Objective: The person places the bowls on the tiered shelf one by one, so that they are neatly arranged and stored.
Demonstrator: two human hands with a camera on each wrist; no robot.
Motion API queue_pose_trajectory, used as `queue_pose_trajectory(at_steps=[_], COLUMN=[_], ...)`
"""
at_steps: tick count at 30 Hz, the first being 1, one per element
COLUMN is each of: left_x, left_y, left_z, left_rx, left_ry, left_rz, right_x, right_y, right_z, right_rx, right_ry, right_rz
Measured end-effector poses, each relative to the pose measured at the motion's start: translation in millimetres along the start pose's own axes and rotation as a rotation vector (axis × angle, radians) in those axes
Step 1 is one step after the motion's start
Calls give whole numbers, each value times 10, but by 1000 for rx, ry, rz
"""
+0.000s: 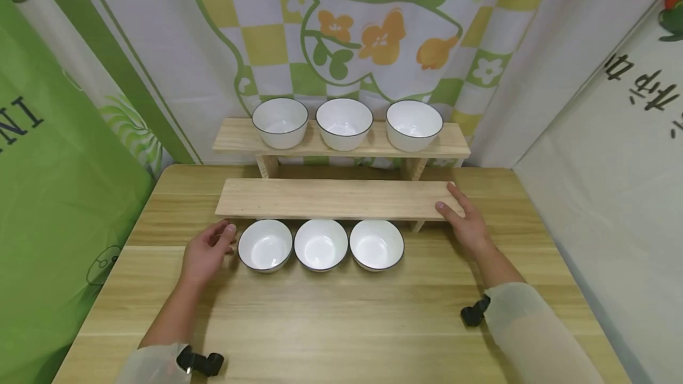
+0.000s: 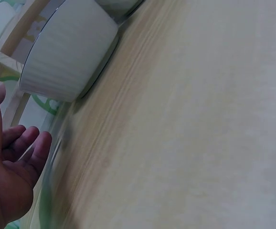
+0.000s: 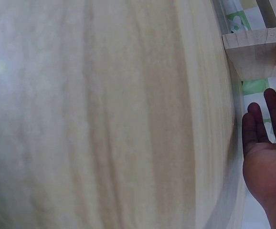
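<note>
Item: left hand (image 1: pixel 205 253), loosely bent, grasping nothing, beside the front-left bowl (image 1: pixel 265 246) and near the left end of the lower shelf (image 1: pixel 331 199).

Item: row of three white, dark-rimmed bowls, upright just before that shelf: the front-left one, the front-middle bowl (image 1: pixel 321 246), the front-right bowl (image 1: pixel 376 246).

Item: stepped two-tier rack, pale wood. Its upper shelf (image 1: pixel 235 136) carries a matching row: rear-left bowl (image 1: pixel 280 124), rear-middle bowl (image 1: pixel 344 125), rear-right bowl (image 1: pixel 414 127).

Item: right hand (image 1: pixel 469 230), grasping the lower shelf's right end, thumb on top, other fingers underneath.

Progress, in my judgement: about halfway by count, three bowls on the rack, three off it. The upper row looks finished; whether the front row stays put I cannot tell.

Setting, left to right: green cloth (image 1: pixel 69 135) with dark lettering; wood-grained surface (image 1: pixel 331 325) under rack and front bowls; checked, flower-printed curtain (image 1: pixel 267 34) behind; whitish cloth (image 1: pixel 603 165) with dark characters.
</note>
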State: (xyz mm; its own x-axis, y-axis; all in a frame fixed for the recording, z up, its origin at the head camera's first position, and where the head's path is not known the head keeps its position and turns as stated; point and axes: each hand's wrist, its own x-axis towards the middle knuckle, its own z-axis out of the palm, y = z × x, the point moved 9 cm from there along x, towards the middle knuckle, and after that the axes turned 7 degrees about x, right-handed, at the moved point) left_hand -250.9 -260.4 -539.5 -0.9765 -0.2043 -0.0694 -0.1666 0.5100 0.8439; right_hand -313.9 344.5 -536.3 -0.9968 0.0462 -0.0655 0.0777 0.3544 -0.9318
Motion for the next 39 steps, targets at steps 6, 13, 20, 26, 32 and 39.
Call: queue_pose_trajectory(at_steps=[6, 13, 20, 26, 32, 39], left_x=[-87, -207, -299, -343, -340, -342], left_y=[96, 232, 336, 315, 279, 283], left_z=[136, 309, 406, 474, 533, 552], left_rx=[10, 65, 155, 167, 148, 148], left_ry=[-64, -140, -150, -156, -160, -156], left_rz=[108, 226, 288, 290, 293, 299], right_x=[-31, -25, -41, -44, -52, -51], right_y=[-48, -24, -36, -27, -8, -10], right_z=[7, 7, 0, 24, 35, 24], right_rx=[29, 21, 48, 83, 98, 101], right_ry=[0, 1, 4, 14, 25, 29], right_rz=[-6, -5, -18, -6, 9, 8])
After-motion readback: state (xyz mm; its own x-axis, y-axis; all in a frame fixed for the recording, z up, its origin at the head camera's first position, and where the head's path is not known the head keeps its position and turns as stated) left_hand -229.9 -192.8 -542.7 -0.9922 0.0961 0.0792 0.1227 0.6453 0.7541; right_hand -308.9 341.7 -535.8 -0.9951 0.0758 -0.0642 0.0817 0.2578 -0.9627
